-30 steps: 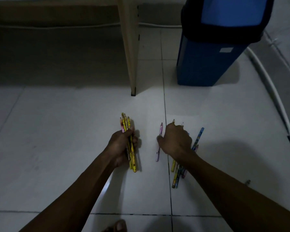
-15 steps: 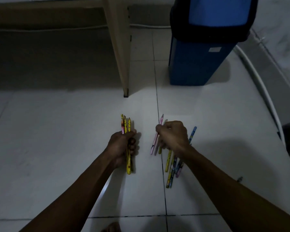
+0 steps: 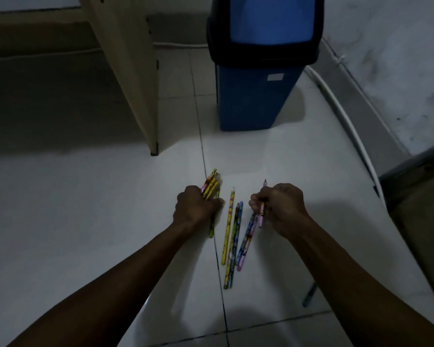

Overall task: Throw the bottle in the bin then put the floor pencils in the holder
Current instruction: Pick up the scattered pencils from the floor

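My left hand (image 3: pixel 195 209) is closed around a bunch of mostly yellow pencils (image 3: pixel 211 184), their tips pointing away from me. My right hand (image 3: pixel 278 206) grips a pink pencil (image 3: pixel 262 208), held nearly upright just above the floor. Between the two hands several loose pencils (image 3: pixel 233 242) lie side by side on the white tiles, yellow, green, blue and patterned. One more dark pencil (image 3: pixel 309 295) lies on the floor under my right forearm. The blue bin (image 3: pixel 253 96) with a black swing lid stands ahead. No bottle and no holder are in view.
A beige table leg (image 3: pixel 138 96) stands left of the bin, with dark space under the table beyond it. A white cable (image 3: pixel 346 121) runs along the wall at the right. A dark object (image 3: pixel 421 191) sits at the right edge.
My right hand has lifted the pink pencil off the pile and moved right, uncovering the loose pencils. My left hand still holds its bunch. The camera has shifted.
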Motion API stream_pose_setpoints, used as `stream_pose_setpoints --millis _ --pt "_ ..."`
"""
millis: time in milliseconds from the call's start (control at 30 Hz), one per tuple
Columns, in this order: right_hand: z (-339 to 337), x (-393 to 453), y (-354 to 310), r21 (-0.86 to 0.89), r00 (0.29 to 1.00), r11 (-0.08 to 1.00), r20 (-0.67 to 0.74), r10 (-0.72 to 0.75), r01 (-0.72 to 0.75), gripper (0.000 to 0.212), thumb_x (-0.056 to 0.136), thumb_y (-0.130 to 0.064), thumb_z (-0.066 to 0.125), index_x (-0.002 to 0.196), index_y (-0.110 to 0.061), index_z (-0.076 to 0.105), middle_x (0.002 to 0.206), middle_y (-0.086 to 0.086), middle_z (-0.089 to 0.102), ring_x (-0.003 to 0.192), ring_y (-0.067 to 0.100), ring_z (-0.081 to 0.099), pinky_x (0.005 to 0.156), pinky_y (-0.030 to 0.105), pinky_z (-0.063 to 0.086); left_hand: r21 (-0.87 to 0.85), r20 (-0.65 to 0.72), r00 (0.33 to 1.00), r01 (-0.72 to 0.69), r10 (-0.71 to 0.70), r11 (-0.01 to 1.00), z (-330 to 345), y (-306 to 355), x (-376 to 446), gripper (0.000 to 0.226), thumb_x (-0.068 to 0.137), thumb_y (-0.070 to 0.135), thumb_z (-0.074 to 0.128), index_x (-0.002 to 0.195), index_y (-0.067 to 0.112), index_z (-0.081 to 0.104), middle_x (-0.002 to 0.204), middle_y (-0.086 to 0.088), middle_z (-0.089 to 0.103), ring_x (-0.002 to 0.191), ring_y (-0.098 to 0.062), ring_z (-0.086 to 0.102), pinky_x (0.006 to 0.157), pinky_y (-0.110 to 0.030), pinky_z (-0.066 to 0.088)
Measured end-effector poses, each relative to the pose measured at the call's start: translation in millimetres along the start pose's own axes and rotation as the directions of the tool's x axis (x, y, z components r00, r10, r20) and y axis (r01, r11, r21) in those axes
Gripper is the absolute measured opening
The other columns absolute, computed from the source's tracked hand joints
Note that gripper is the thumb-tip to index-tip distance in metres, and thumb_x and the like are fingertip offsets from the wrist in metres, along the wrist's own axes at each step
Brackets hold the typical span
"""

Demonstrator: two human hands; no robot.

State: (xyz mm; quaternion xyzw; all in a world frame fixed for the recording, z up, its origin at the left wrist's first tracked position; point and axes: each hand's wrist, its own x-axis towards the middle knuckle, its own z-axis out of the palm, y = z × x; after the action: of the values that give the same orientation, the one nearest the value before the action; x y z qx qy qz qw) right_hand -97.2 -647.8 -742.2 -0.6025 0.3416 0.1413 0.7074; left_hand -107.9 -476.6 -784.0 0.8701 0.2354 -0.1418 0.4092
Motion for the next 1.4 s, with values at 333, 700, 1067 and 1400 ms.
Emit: stream_pose_setpoints --millis 333,700,1067,1400 --pt "3.6 15.8 5.8 -0.224 0.998 0.973 -0.004 0.060 -0.059 0.020 0.086 -0.004 0.060 0.068 -0.007 0.055 0.055 0.007 0.047 0.037 0.014 0.036 0.037 0.017 0.026 0.000 0.082 0.996 -0.028 0.028 1.000 -1.8 2.3 3.0 0.029 0.091 0.031 0.056 0.095 0.004 0.063 0.085 -0.013 0.065 0.083 -0.033 0.066 0.073 -0.040 0.055" --pt "47.8 16.5 -0.9 -0.911 0.966 0.360 0.125 -0.228 0.203 0.042 0.076 -0.041 0.075 0.098 -0.014 0.052 0.088 0.003 0.052 0.087 0.024 0.060 0.071 0.029 0.043 -0.620 0.262 0.952 0.294 -0.161 0.727 -57.6 -17.4 -10.7 0.013 0.095 0.018 0.050 0.088 0.011 0.058 0.056 -0.006 0.054 0.048 -0.017 0.048 0.040 -0.024 0.039" --pt "60.3 26.8 -7.3 -0.843 0.980 0.499 0.158 -0.122 0.198 0.021 0.084 -0.024 0.058 0.074 -0.011 0.046 0.073 0.003 0.050 0.068 0.022 0.054 0.058 0.026 0.040 -0.723 0.403 0.901 0.421 -0.162 0.547 -61.3 -27.6 -13.7 0.010 0.094 0.021 0.047 0.092 0.015 0.054 0.055 -0.003 0.047 0.046 -0.019 0.049 0.045 -0.025 0.037" --pt "-4.7 21.7 -23.3 -0.026 0.959 0.971 0.156 0.238 -0.237 0.030 0.097 -0.020 0.037 0.069 -0.012 0.041 0.056 0.010 0.043 0.050 0.024 0.047 0.041 0.024 0.050 -0.661 0.462 0.877 0.440 -0.133 0.609 -30.9 3.2 -15.4 0.013 0.094 0.013 0.038 0.088 0.013 0.050 0.058 -0.001 0.041 0.046 -0.015 0.036 0.042 -0.022 0.033"
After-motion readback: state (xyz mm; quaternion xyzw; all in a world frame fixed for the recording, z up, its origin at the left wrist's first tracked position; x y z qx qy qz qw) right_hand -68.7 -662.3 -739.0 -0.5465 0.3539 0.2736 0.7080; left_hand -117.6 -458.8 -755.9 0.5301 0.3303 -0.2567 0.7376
